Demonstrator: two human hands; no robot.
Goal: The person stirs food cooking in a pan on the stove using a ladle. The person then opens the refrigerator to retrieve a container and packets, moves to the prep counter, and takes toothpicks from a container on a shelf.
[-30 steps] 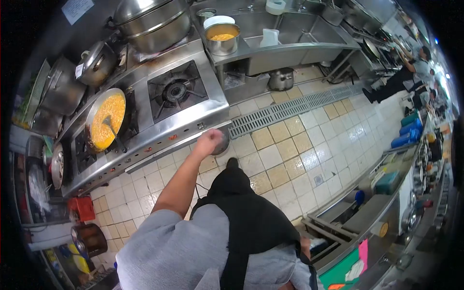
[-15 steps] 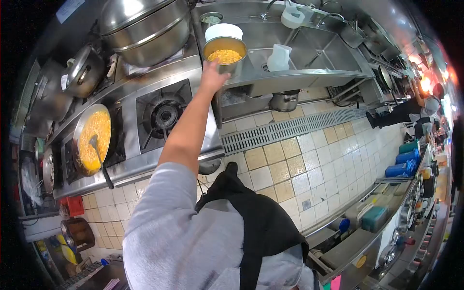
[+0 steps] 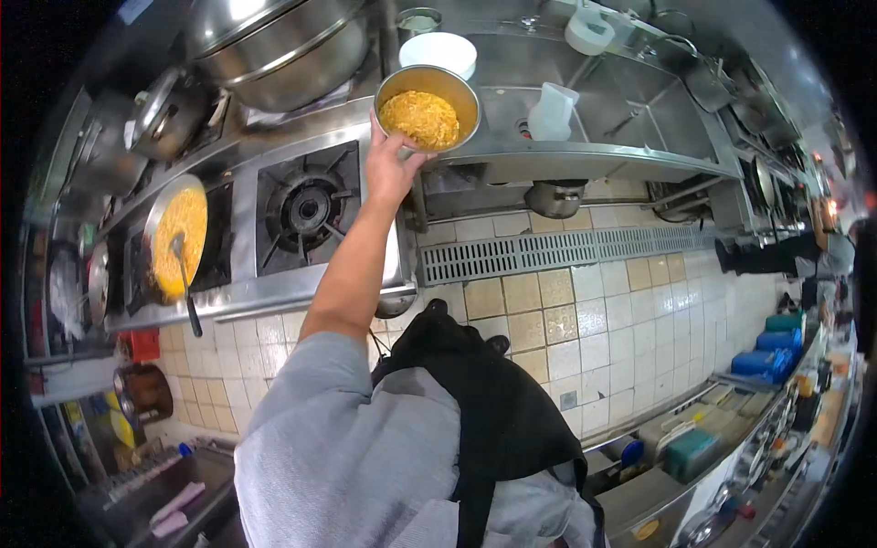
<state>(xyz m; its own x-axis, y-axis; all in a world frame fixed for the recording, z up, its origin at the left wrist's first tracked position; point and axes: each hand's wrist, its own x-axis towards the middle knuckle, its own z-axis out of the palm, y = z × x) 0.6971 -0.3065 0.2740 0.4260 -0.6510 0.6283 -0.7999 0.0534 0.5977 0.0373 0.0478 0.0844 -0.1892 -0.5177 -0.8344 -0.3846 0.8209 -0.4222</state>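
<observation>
My left hand (image 3: 391, 172) grips the near rim of a round, deep metal pot (image 3: 471, 119), its fingers at the wall and over the edge. Crumbly yellow-orange food (image 3: 420, 119) lies inside the pot, whose opening is tipped toward me. Just behind it is a white bowl (image 3: 438, 50), and a small metal container (image 3: 418, 20) stands farther back. On the stove at left, a wok (image 3: 179, 239) holds similar yellow-orange food, with a ladle (image 3: 184, 274) resting in it. My right hand is out of view.
A gas burner (image 3: 309, 210) lies between wok and pot. At right are a metal sink (image 3: 671, 119) and a white plastic jug (image 3: 553, 111). A large lidded steamer pot (image 3: 292, 68) stands behind the stove. A floor grate (image 3: 521, 254) runs below; another person (image 3: 786, 256) stands far right.
The pot has come up slightly and nearer to me in my left hand, and its opening faces me more. The whole view has shifted a little.
</observation>
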